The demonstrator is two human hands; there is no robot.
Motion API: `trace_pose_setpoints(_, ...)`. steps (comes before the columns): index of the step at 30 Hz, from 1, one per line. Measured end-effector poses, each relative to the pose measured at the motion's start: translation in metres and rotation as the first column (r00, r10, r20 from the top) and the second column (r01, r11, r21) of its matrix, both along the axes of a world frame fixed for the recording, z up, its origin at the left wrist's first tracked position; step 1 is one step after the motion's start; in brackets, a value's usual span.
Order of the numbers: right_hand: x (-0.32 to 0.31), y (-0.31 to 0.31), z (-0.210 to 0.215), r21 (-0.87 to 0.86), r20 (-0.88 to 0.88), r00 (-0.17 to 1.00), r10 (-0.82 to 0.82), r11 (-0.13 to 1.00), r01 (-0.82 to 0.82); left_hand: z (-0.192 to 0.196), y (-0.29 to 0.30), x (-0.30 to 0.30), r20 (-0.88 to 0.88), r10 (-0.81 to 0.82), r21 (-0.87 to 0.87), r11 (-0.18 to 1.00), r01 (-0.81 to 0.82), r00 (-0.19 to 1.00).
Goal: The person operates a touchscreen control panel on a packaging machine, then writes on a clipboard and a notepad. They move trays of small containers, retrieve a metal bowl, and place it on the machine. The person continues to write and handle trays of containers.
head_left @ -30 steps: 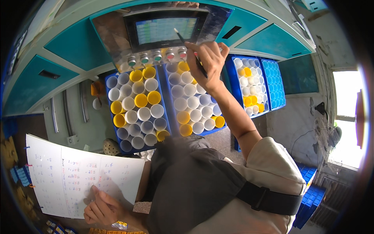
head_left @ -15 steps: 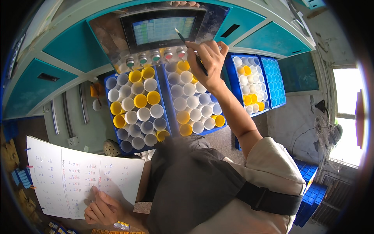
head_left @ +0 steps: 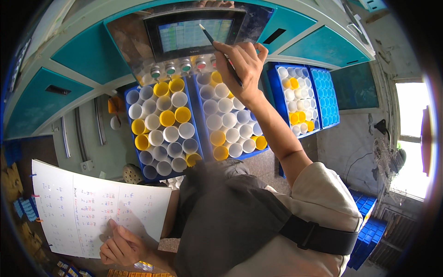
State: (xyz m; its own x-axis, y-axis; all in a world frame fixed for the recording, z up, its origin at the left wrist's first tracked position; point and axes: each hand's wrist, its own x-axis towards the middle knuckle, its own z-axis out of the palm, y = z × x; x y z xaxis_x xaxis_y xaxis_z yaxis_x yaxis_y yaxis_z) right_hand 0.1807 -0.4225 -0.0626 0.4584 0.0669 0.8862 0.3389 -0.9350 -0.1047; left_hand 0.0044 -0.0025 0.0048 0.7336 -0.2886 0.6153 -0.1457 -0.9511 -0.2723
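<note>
My right hand (head_left: pixel 243 64) is raised and grips a dark pen (head_left: pixel 217 46), whose tip rests against the lit touch screen (head_left: pixel 194 33) of a teal machine panel. Under the screen runs a row of round push buttons (head_left: pixel 177 68). My left hand (head_left: pixel 123 248) lies low at the left, its fingers spread under and over a large white sheet of handwritten figures (head_left: pixel 87 210) that it holds flat.
Below the panel stand blue crates (head_left: pixel 161 124) packed with white and yellow tubes, with two more crates (head_left: pixel 304 97) at the right. A stack of blue crates (head_left: pixel 367 231) sits low on the right near a bright window (head_left: pixel 410 138). A dark bag with a strap (head_left: pixel 230 221) hangs on my chest.
My right hand has stayed at the screen with the pen, shifting only slightly. The left hand and the sheet have barely moved.
</note>
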Motion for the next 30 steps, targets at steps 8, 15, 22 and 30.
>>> trace_pose_setpoints(8, -0.013, -0.006, -0.019, -0.029, -0.101, 0.992, -0.078, 0.997, 0.076, 0.000, -0.001, 0.000, -0.006, 0.015, 0.000, 1.000, -0.015, 1.000)
trace_pose_setpoints(15, -0.015, 0.003, -0.017, -0.071, -0.165, 0.986, 0.013, 0.997, -0.025, 0.002, -0.002, 0.001, 0.001, 0.009, -0.001, 1.000, -0.009, 1.000)
trace_pose_setpoints(22, -0.017, -0.004, -0.012, -0.022, -0.099, 0.993, -0.059, 0.998, 0.057, -0.002, -0.002, 0.000, 0.005, 0.032, 0.002, 0.999, -0.032, 0.999)
trace_pose_setpoints(30, -0.013, -0.028, -0.001, 0.001, 0.028, 0.983, -0.182, 0.983, 0.182, -0.002, -0.001, 0.000, 0.016, 0.015, -0.002, 1.000, -0.015, 1.000)
